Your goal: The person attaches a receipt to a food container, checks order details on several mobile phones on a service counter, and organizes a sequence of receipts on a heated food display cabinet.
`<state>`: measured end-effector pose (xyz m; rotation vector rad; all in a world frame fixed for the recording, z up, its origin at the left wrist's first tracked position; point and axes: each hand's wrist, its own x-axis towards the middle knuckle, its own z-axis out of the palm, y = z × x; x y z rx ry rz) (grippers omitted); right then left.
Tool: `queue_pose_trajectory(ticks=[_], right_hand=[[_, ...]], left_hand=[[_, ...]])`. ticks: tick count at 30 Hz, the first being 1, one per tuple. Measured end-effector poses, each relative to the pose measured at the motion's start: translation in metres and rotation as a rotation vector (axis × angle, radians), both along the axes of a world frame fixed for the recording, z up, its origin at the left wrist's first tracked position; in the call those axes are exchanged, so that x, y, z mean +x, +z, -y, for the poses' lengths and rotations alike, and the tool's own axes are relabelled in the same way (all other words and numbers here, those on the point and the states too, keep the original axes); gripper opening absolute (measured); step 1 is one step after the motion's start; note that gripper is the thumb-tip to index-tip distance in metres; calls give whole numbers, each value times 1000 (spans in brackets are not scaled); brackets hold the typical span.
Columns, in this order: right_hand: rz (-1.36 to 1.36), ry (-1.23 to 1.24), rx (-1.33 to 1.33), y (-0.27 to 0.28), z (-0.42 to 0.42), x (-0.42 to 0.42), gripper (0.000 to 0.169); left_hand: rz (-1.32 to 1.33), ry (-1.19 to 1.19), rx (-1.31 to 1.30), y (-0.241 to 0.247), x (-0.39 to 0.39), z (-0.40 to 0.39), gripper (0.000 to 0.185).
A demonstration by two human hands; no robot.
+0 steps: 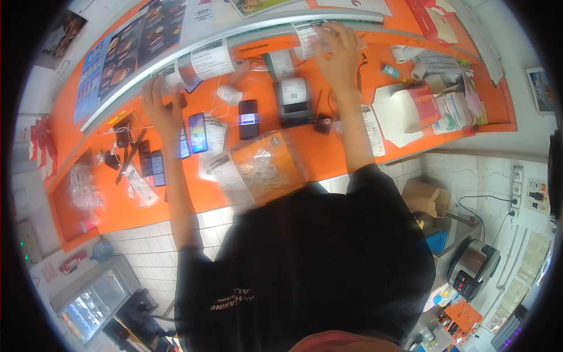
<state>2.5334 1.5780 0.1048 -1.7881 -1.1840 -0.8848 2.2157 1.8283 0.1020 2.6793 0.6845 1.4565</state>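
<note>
At the metal ticket rail [246, 33] along the counter's top edge, both hands reach up to hanging printed slips. My right hand [338, 55], fingers spread and slightly blurred, is at a paper slip [306, 37]; whether it pinches the slip is unclear. My left hand [162, 105] is by another slip [173, 75] farther left, its fingertips partly over the paper; its grip cannot be told. Between the hands hangs a wider printed slip [213, 60]. Below stand a black receipt printer [294, 103] with paper coming out, a dark smartphone [248, 119] and a lit smartphone [198, 133].
The orange counter [325, 154] holds a clear-wrapped orange packet [268, 165] near my body, printed receipts [215, 141], a roll of paper [229, 94], a white paper packet [396, 114], and a tangle of cables [123, 134]. Several more phones lie by my left forearm.
</note>
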Motion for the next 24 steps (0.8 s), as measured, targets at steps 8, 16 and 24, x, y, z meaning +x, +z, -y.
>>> queue_pose_trajectory(ticks=[8,16,24], right_hand=[[44,-29,6,-12,-26,-18,27],[-57,-164,-58,1,-21,-30,45],[-323,15,-46,-59,43,-61,40]], left_hand=[[33,-70,142,-12,-6,-13,39],[-62,-75,131,-13,11,-14,48],[-34,47,-1,-30,-38,15,63]])
